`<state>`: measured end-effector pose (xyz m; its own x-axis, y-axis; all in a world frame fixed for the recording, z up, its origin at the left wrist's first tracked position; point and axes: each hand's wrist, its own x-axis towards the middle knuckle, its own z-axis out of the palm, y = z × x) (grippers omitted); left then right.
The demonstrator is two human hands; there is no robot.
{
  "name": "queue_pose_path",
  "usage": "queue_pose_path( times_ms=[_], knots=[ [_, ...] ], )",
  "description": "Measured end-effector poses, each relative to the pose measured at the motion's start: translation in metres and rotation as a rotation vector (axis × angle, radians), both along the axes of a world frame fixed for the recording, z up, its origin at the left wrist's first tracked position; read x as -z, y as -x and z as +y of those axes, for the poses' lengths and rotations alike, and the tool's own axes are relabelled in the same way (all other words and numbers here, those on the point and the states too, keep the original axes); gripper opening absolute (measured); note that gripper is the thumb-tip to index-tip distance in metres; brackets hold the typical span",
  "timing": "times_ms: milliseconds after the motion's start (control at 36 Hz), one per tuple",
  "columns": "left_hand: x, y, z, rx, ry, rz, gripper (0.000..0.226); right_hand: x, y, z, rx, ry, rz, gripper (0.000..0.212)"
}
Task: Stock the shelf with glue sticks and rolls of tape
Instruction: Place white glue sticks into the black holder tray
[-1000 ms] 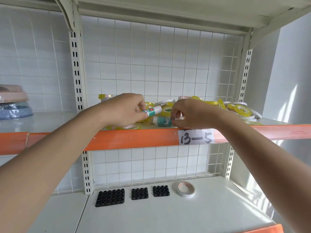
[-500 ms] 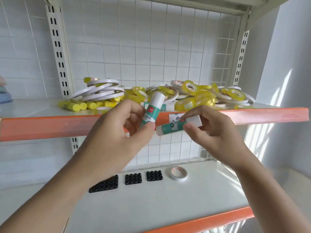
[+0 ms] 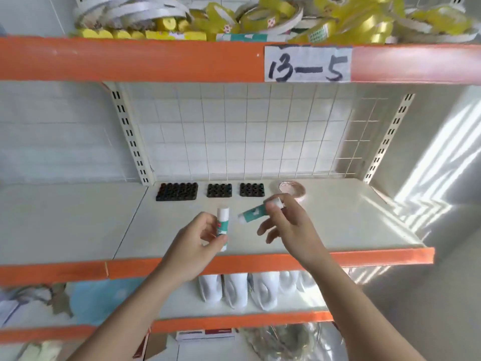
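White shelving with orange front rails fills the view, wire grid behind. Both hands have come down from the top shelf (image 3: pixel 130 59), labelled 13-5, where tape rolls (image 3: pixel 265 14) and yellow glue sticks are heaped, and now hover over the middle shelf (image 3: pixel 351 230). The left hand (image 3: pixel 194 246) pinches one glue stick (image 3: pixel 222 227) upright between thumb and fingertips. The right hand (image 3: pixel 289 225) pinches a second stick (image 3: pixel 256 212) near its far end, lying tilted, with the other fingers spread loosely below it. At the far side of this shelf sit three black pads (image 3: pixel 177 192) and, right of them, a lone tape roll (image 3: pixel 292 190).

A second ago the hands were up among the heap, each picking a stick; half a second ago they held the sticks in front of the top rail. By my reading, the two sticks are being moved down for placing on the middle shelf, neither yet set down.
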<state>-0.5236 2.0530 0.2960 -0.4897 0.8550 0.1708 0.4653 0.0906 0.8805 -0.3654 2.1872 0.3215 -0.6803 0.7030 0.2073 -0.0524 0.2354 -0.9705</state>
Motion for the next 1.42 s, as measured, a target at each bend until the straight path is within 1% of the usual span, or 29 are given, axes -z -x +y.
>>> queue_pose_path(
  times_ms=[56,111,167,250,389,528,667,806,917,972,1167,1333,1417],
  knots=[
    [0.015,0.005,-0.001,-0.055,0.044,0.000,0.019,0.012,0.009,0.000,0.002,0.135,0.012,0.023],
    [0.024,0.009,-0.001,-0.088,0.075,-0.001,0.020,0.024,0.020,-0.002,0.029,0.231,0.006,0.017],
    [0.030,0.013,0.001,-0.107,0.086,0.013,0.019,0.037,0.031,-0.001,0.067,0.294,-0.004,0.011],
    [0.035,0.022,0.006,-0.113,0.108,0.048,0.016,0.054,0.045,0.001,0.103,0.320,-0.034,0.017],
    [0.050,0.048,0.014,-0.082,0.150,0.046,0.014,0.071,0.069,0.005,0.226,0.295,-0.070,0.025],
    [0.063,0.077,0.025,-0.030,0.148,0.058,0.017,0.081,0.097,0.009,0.338,0.222,-0.122,0.020],
    [0.078,0.101,0.043,0.007,0.147,0.069,0.018,0.093,0.120,0.015,0.431,0.170,-0.163,0.020],
    [0.089,0.107,0.061,0.059,0.138,0.047,0.013,0.110,0.132,0.023,0.491,0.027,-0.298,0.014],
    [0.089,0.105,0.074,0.046,0.112,0.065,0.014,0.115,0.135,0.033,0.489,-0.061,-0.364,0.008],
    [0.089,0.103,0.082,0.026,0.095,0.076,0.015,0.116,0.137,0.039,0.464,-0.085,-0.380,0.011],
    [0.093,0.101,0.095,-0.044,0.060,0.173,0.012,0.116,0.134,0.048,0.404,-0.162,-0.294,0.030],
    [0.101,0.106,0.092,-0.115,0.065,0.206,0.014,0.127,0.129,0.050,0.408,-0.145,-0.291,0.037],
    [0.102,0.107,0.091,-0.094,0.073,0.238,0.014,0.127,0.128,0.051,0.408,-0.130,-0.289,0.041]
  ],
)
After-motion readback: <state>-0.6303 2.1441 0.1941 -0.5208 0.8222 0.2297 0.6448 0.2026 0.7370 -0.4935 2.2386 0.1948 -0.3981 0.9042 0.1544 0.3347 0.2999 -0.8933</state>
